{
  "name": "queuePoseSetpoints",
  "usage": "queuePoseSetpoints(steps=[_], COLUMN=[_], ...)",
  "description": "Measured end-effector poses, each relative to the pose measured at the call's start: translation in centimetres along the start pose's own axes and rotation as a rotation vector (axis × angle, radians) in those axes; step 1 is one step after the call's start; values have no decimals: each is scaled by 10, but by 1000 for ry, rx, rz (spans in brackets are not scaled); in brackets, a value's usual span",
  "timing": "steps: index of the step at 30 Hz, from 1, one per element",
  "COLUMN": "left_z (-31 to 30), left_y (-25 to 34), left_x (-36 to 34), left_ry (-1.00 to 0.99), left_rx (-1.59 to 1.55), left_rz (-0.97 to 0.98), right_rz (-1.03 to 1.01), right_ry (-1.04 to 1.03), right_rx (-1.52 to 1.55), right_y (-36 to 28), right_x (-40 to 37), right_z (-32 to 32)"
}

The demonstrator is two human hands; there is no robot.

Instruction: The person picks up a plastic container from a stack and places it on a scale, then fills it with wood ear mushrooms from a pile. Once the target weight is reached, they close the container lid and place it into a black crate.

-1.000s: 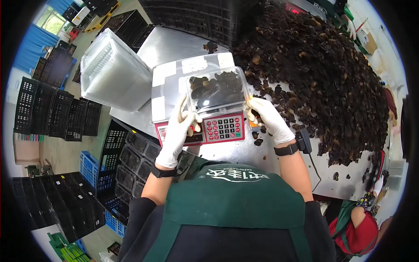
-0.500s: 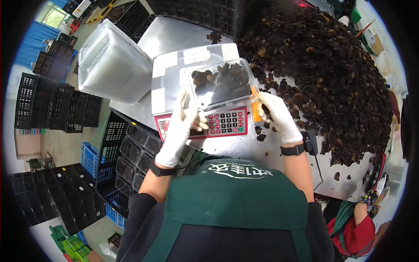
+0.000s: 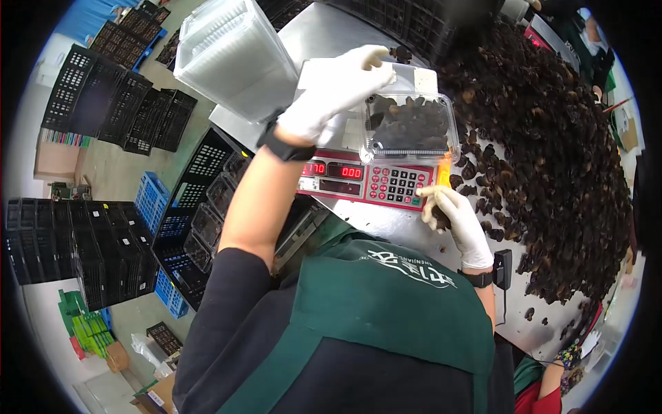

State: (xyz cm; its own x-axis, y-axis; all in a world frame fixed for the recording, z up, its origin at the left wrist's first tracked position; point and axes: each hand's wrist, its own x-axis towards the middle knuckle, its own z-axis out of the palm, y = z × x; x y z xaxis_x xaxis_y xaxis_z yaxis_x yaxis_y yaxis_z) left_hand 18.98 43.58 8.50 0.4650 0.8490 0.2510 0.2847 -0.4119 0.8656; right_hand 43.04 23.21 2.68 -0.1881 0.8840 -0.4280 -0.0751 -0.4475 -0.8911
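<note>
A clear plastic clamshell box (image 3: pixel 408 124) filled with dark dried wood ear mushrooms rests on the plate of a red-fronted digital scale (image 3: pixel 358 178), whose red digits are lit. My left hand (image 3: pixel 348 79), in a white glove, reaches across the scale just beyond the box's far left corner. Its fingers are loosely bent and apart, with nothing visible in them. Close to the scale's front right corner is my right hand (image 3: pixel 458 224), also gloved. Its fingers curl round a dark piece of wood ear mushroom (image 3: pixel 440 219).
A large heap of wood ear mushrooms (image 3: pixel 552 159) covers the table's right side. Nested clear boxes (image 3: pixel 234 62) stand at the left. Below them, a black crate (image 3: pixel 200 165) holds filled boxes. A black adapter (image 3: pixel 503 269) lies near my right wrist. Another person's sleeve (image 3: pixel 569 355) shows at lower right.
My left hand has gone from the box's near left side to beyond its far edge. My right hand has drawn back from the box's right side towards me. The view has shifted left.
</note>
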Motion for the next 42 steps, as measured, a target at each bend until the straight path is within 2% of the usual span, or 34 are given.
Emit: queuePoseSetpoints(steps=[1,4,5,7,8,10,12,13,16,18,22,24,26,28,30,31,32,33,34,36,38,39,41,42], left_z=[12,25,29,27,28,33,18,16,-17,-44,-110,-134,-150,-168,-175,-178,-178,-183,-181,-187,-200,-208,-219,-222], left_y=[1,-28,-49,-32,-3,-9,23,15,7,-7,-24,-49,-66,-82,-70,-97,-111,-121,-126,-141,-145,-156,-133,-123], left_x=[16,15,1,-40,-66,-110,-160,-185,-249,-295,-399,-469,-535,-603,-626,-671,-685,-699,-694,-677,-633,-612,-515,-461], left_ry=[28,-242,-150,-99,-119,66,112,146,311,438,710,957,1176,1235,1327,1246,1160,909,853,779,750,799,789,788], left_rx=[360,242,372,322,111,73,-178,-258,-828,-1007,-805,-676,-592,-448,-112,20,149,341,419,381,427,384,387,345], left_rz=[-60,-45,319,295,-84,16,-281,-392,-584,-607,-586,-752,-800,-848,-1168,-1218,-1263,-1575,-1588,-1620,-1416,-1251,-1018,-842], right_rz=[-13,-99,-127,-133,-134,-115,-114,-126,-118,-57,-10,29,47,79,68,59,50,62,63,64,72,76,85,73], right_ry=[-5,14,43,88,87,134,72,-47,-299,-361,-341,-300,-256,-218,-166,-166,-165,-153,-144,-120,-104,-94,-83,-54], right_rx=[0,-26,6,41,31,-8,-115,-173,-295,-370,-411,-375,-414,-420,-427,-424,-421,-416,-416,-412,-410,-409,-404,-397], right_y=[-6,-12,-6,2,4,10,-3,-13,-38,-47,-40,-35,-32,-31,-29,-26,-25,-24,-23,-19,-17,-16,-13,-13], right_x=[3,11,15,17,17,18,12,14,17,23,28,26,22,19,16,16,16,15,14,12,9,7,3,2], right_z=[5,11,11,10,9,12,28,37,75,93,93,84,76,68,61,58,55,55,54,51,50,50,48,45])
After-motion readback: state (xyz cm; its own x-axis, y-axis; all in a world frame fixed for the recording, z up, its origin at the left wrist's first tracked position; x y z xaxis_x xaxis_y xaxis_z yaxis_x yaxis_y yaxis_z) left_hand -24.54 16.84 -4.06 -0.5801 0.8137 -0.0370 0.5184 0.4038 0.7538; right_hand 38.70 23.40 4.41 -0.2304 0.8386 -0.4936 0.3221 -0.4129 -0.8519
